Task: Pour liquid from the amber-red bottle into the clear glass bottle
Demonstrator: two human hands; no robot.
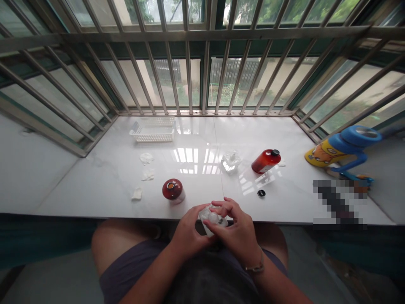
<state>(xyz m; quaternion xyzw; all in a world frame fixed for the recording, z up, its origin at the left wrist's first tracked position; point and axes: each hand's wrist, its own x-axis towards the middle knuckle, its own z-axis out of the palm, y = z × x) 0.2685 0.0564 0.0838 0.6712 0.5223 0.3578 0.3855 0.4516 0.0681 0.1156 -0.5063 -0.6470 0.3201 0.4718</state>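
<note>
Just over the table's front edge, my left hand [190, 230] is wrapped around the side of a small clear bottle [207, 228] with a squarish body. My right hand [238, 226] has its thumb and fingers closed around the round translucent top [214, 217] of the same bottle. Whether that top is loose or seated cannot be made out. Left of my hands stands an uncapped reddish-brown bottle [173, 191], its mouth showing. A small black cap [261, 193] lies on the table to the right.
A second reddish-brown bottle [266, 161] with a black cap is at the right, beside another clear glass-like piece [230, 162]. White crumpled tissues [147, 175] lie left. A white basket [152, 136] is at the back; a blue-yellow flask [341, 147] is far right. Window bars close the back.
</note>
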